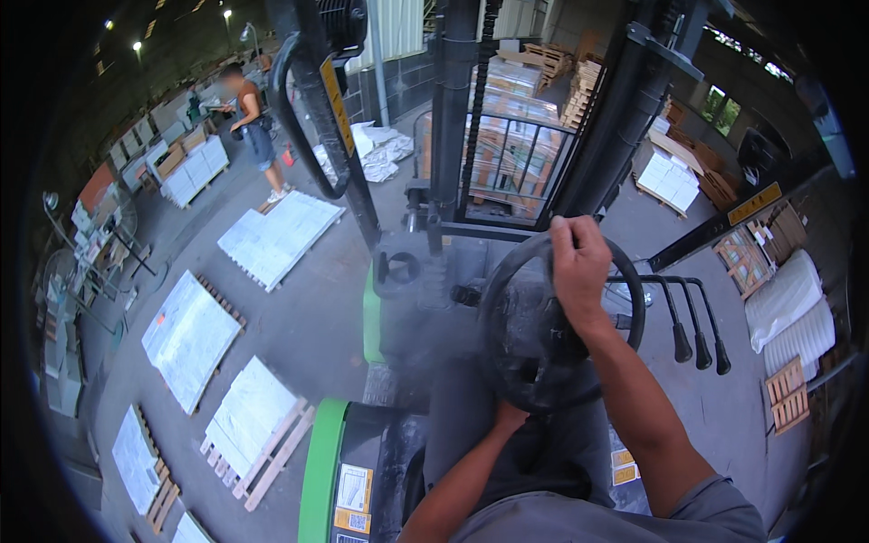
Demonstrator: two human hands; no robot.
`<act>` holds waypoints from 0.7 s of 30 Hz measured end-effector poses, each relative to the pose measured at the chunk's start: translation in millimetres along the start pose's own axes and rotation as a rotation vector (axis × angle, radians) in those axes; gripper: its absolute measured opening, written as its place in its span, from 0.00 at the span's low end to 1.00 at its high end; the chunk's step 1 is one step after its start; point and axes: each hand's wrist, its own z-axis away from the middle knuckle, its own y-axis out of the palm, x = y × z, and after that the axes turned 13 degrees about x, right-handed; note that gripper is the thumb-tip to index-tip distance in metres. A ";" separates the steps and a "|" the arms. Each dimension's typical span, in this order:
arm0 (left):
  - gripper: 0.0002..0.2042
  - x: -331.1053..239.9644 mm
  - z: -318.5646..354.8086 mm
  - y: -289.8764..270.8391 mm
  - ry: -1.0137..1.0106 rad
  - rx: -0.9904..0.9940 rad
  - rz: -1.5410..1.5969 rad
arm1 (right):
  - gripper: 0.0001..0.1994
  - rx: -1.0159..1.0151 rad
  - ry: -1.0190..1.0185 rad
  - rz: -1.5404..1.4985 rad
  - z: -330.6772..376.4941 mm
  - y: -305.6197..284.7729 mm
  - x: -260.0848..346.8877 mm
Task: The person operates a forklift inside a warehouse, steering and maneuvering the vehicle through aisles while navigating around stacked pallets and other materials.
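I sit at the controls of a forklift, with its black steering wheel (489,308) in front of me. My right hand (581,267) is closed round the top of the wheel's rim. My left hand (510,418) lies low between my legs, below the wheel; its fingers are hidden, so I cannot see what it touches. Right of the wheel stand three black-knobbed levers (702,348), apart from both hands. Beyond the dark mast (453,118) and the black load guard (561,154), a wrapped, stacked load (516,109) shows.
On the left floor lie several pallets of pale slabs (192,339), some close to the green body panel (324,471). A person (246,113) stands beyond them near white sheeting (367,149). At right are white wrapped rolls (797,312), a wooden pallet (787,395) and stacked boxes (668,179).
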 end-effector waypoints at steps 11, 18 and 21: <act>0.19 1.8 -62.5 -28.3 0.079 -0.012 -0.111 | 0.10 0.000 -0.018 0.049 -49.1 23.6 -40.1; 0.20 6.7 -113.8 -35.5 0.055 -0.078 -0.053 | 0.12 0.032 -0.002 -0.014 -83.3 42.5 -74.7; 0.21 29.6 -140.0 -34.4 0.137 -0.075 -0.063 | 0.11 0.011 0.007 -0.021 -92.6 54.8 -77.5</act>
